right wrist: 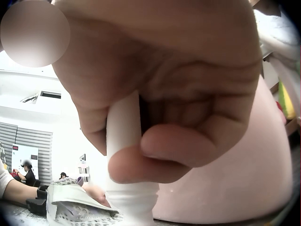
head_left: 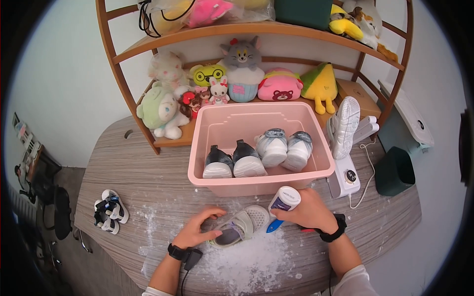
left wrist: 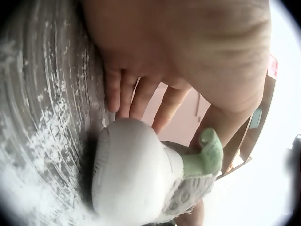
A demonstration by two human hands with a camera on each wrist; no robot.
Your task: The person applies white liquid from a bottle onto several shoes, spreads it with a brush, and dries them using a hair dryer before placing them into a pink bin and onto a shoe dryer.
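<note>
One small grey shoe (head_left: pixel 238 228) lies on the tabletop (head_left: pixel 128 163) near its front edge, in a patch of white powder (head_left: pixel 252 256), its long axis running from lower left to upper right with the sole turned up at the toe end. From the head view, the left hand (head_left: pixel 196 231) lies on the shoe's heel end, fingers spread and curled over it, holding it down. The right hand (head_left: pixel 307 211) is just right of the toe, clamped round one white bottle (head_left: pixel 283 202) whose blue tip points down toward the tabletop beside the shoe. Both hands are about equally near; the left touches the shoe, the right does not. Behind them stands one pink bin (head_left: pixel 261 175) with four shoes inside, two dark (head_left: pixel 233 162) and two pale (head_left: pixel 283 148). Two more small shoes (head_left: pixel 110 211) lie near the tabletop's left edge. One white dryer (head_left: pixel 345 148) carrying a single shoe stands at the bin's right.

Left wrist view: the hand (left wrist: pixel 188 52) hangs over the shoe (left wrist: pixel 136 174), its fingers (left wrist: pixel 136 96) stretched down past the rounded white end to the powdered tabletop; a green tab sticks out of the shoe.

Right wrist view: the fingers (right wrist: pixel 183 146) and thumb wrap tight round the bottle (right wrist: pixel 124 136). The shoe (right wrist: pixel 77 205) lies below and to the left, the bin's wall (right wrist: pixel 244 179) just behind.
</note>
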